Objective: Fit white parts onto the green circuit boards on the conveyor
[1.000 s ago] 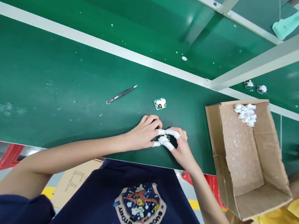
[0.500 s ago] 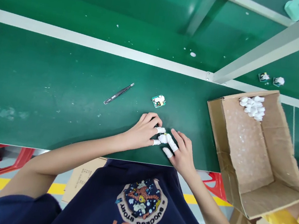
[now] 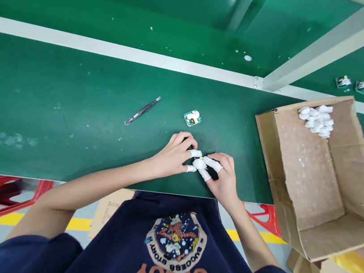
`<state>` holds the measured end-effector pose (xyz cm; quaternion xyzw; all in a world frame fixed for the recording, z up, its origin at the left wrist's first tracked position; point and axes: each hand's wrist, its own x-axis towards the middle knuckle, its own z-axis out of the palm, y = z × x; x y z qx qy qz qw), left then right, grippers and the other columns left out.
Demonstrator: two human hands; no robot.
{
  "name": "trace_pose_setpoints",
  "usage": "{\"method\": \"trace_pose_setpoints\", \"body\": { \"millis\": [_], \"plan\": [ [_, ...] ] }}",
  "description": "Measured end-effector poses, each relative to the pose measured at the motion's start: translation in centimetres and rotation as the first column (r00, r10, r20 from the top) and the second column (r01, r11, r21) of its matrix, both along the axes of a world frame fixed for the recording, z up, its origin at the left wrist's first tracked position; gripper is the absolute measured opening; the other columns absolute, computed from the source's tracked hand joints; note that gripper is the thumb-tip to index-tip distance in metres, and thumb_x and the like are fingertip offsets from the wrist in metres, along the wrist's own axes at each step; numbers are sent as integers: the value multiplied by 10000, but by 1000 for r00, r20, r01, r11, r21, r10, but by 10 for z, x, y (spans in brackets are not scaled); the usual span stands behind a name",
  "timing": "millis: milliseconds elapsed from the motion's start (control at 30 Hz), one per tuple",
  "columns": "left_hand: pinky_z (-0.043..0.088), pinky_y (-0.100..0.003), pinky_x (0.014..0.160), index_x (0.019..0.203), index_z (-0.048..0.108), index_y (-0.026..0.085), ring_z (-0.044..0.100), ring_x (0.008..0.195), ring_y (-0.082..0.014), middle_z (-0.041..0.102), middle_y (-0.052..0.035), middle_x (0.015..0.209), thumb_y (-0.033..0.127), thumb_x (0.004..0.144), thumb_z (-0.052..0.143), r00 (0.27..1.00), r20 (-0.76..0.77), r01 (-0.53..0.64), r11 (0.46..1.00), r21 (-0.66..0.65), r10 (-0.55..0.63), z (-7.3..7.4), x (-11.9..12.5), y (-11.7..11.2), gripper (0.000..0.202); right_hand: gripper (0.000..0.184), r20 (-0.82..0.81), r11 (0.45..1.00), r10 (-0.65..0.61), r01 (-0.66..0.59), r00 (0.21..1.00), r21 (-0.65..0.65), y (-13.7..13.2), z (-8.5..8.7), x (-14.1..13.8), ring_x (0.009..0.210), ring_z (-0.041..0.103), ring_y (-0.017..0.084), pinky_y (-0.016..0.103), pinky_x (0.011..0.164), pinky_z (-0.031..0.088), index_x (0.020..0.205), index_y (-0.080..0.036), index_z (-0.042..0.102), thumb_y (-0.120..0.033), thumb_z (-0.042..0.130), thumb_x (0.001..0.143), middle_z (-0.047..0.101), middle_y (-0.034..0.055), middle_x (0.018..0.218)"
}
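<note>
A small white part (image 3: 199, 163) was pinched between the capped fingertips of the left hand (image 3: 172, 155) and the right hand (image 3: 226, 183). Both were braced on the green bench (image 3: 53, 114) near its front edge, probably for steadiness. Tweezers (image 3: 142, 110) and a circuit board (image 3: 192, 118) were laid just beyond, within reach; bare surface was seen leftward, a cardboard box (image 3: 302, 171) rightward.

Tweezers (image 3: 142, 110) lie left of the circuit board (image 3: 192, 118).

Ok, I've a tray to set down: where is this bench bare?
Widest bare stretch: green bench left of the tweezers, from the white rail to the near edge. Narrower gap between the circuit board and the cardboard box. Crowded where left hand and right hand pinch a white part.
</note>
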<state>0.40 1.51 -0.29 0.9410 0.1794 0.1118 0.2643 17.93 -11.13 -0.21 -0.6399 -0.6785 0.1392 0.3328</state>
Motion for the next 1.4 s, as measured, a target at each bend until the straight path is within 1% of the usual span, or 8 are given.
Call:
{"method": "trace_pose_setpoints", "body": {
  "millis": [133, 333, 500, 733, 833, 1000, 1233, 1400],
  "plan": [
    [344, -447, 935, 1009, 639, 156, 363, 1181, -302, 549, -105, 1139, 376, 826, 670, 1000, -4, 1, 1000, -17, -1, 1, 0, 0, 288, 387, -24, 999, 33, -34, 999, -35, 2, 2, -1, 1091, 545, 275, 485, 895, 451, 1222, -266, 535, -296, 655, 856, 588, 101, 1206],
    [347, -446, 933, 997, 643, 155, 364, 1177, -298, 552, -102, 1132, 390, 828, 663, 1000, 1, -4, 1000, -12, 4, 0, 0, 0, 291, 206, -96, 1000, 22, -23, 995, -12, 9, 5, -5, 1021, 558, 246, 448, 880, 450, 1065, -263, 596, -244, 644, 865, 634, 63, 1061],
    [345, -446, 940, 986, 644, 145, 359, 1177, -293, 554, -99, 1135, 373, 820, 675, 1000, -1, -6, 1000, -15, 6, 0, 0, -1, 284, 333, -48, 995, -21, 16, 999, -94, 9, 5, -9, 1091, 540, 281, 471, 891, 423, 1140, -261, 577, -367, 673, 839, 583, 94, 1199],
    [347, -431, 929, 1085, 612, 169, 386, 1155, -286, 567, -92, 1113, 428, 825, 666, 999, 18, -27, 1000, 0, 27, 1, -1, -1, 371, 164, -56, 999, -41, 39, 998, -30, 11, 4, -15, 1010, 555, 248, 448, 869, 438, 1024, -265, 621, -291, 641, 863, 611, 62, 1078],
    [346, -430, 919, 1004, 619, 146, 397, 1147, -293, 573, -104, 1106, 416, 806, 686, 999, 27, -29, 998, 57, 28, 0, 0, -2, 341, 273, -44, 998, -54, 51, 998, -47, 8, 7, -16, 1076, 532, 261, 458, 898, 437, 1104, -250, 585, -321, 654, 850, 562, 93, 1178],
    [357, -446, 868, 840, 615, 111, 432, 1072, -330, 573, -137, 1049, 444, 717, 751, 998, -44, -32, 988, 152, 39, 1, -1, -5, 380, 455, 144, 971, -233, 237, 962, -14, -5, 10, -23, 1092, 503, 297, 483, 906, 423, 1156, -220, 539, -428, 707, 789, 543, 133, 1167],
    [337, -500, 986, 1239, 485, 114, 360, 1215, -365, 428, -188, 1313, 432, 679, 777, 997, -38, 71, 997, 26, -70, 7, -5, 2, 708, 407, 295, 942, -319, 336, 900, -6, -14, 7, -36, 1047, 500, 298, 470, 879, 413, 1129, -190, 541, -379, 686, 799, 566, 138, 1126],
    [344, -507, 1001, 1208, 506, 160, 327, 1248, -336, 410, -161, 1331, 317, 779, 691, 993, -27, 114, 991, -72, -116, 7, -6, 6, 492, 346, 269, 951, -285, 306, 920, -36, -9, 10, -38, 1072, 483, 318, 496, 889, 403, 1135, -210, 557, -325, 655, 823, 557, 132, 1134]
  ]
}}
